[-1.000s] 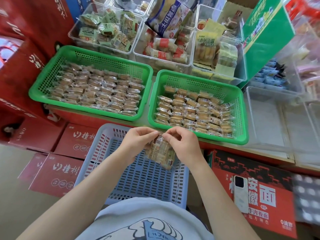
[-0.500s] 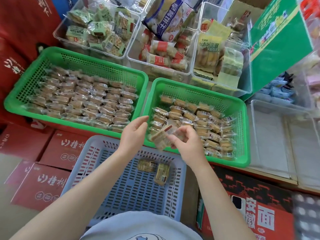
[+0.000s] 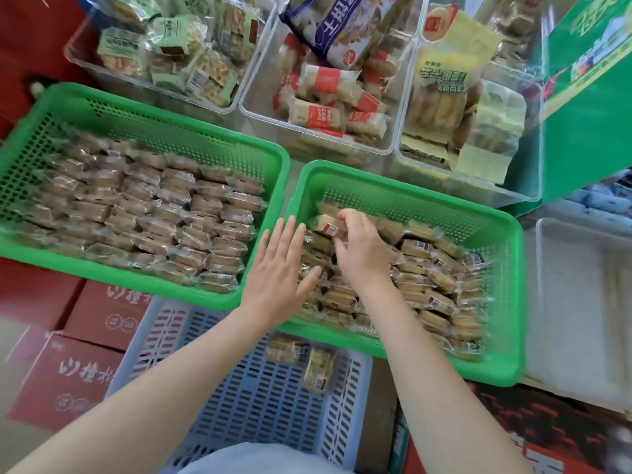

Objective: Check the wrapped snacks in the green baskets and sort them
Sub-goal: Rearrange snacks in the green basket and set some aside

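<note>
Green plastic mesh forms both baskets. The right hand [image 3: 359, 249] is over the right green basket [image 3: 506, 302] and its grip is narrow, the fingers pinching one wrapped snack [image 3: 326, 224] near the far left part of the pile, with the barcode label turned up. The left hand [image 3: 278, 268] has its fingers straight and flat, the palm down, at the left rim of the same basket; it holds nothing, and I cannot tell if it touches the packs under it.

To do this step well, I think the pinched snack should be lifted clear of the neighbours before it is turned, so that the rows do not shift. The label and the seal should both be looked at. The flat hand can keep the other packs down during the lift.

The left green basket [image 3: 30, 138] holds many wrapped snacks in neat, tight rows. The right one is fuller at the near side and more loose. Below them, a blue basket [image 3: 246, 405] holds two wrapped snacks [image 3: 301, 357] lying beside each other near its far edge; probably these are sorted out. Clear bins [image 3: 342, 145] behind hold other packaged snacks, and red cartons [image 3: 68, 374] stand at the lower left.
</note>
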Available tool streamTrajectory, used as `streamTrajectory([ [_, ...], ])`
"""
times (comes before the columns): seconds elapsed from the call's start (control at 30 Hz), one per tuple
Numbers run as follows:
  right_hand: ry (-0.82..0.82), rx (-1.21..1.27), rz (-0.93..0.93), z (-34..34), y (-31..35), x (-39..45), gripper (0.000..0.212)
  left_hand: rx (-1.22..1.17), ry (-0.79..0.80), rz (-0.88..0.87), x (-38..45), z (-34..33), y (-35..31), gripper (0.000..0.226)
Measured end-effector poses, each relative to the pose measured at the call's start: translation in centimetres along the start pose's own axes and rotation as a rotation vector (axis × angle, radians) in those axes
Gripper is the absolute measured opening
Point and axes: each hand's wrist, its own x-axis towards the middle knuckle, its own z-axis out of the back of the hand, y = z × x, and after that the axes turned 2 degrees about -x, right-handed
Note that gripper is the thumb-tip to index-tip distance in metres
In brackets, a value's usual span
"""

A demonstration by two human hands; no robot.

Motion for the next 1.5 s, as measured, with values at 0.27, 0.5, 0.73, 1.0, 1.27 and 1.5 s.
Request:
streamTrajectory([
  [0.27,-0.089,-0.279,0.112,-2.5,-1.4,1.7,0.01,-0.011,-0.056,-0.016,-0.1,0.0,0.1,0.077],
  [0.5,0.016,-0.178,-0.209,-1.3,-1.8,5.4,0.031,0.009,-0.082,-0.019,-0.2,-0.2,0.2,0.075],
  [0.73,0.09,-0.104,-0.434,-1.2,-1.9,6.5,0.018,0.026,-0.082,-0.019,-0.2,-0.3,0.2,0.074],
  [1.0,0.101,0.253,-0.485,1.9,-0.2,4.8,0.005,-0.017,-0.036,-0.008,-0.3,0.2,0.2,0.078],
  [1.27,0.165,0.584,-0.393,8.5,3.8,-4.1,0.012,-0.661,-0.103,0.024,-2.3,7.5,-2.6,0.091],
  [1.5,0.254,0.764,-0.402,8.0,5.9,-11.9,0.008,-1.089,0.137,0.176,-8.2,9.4,-3.2,0.025],
])
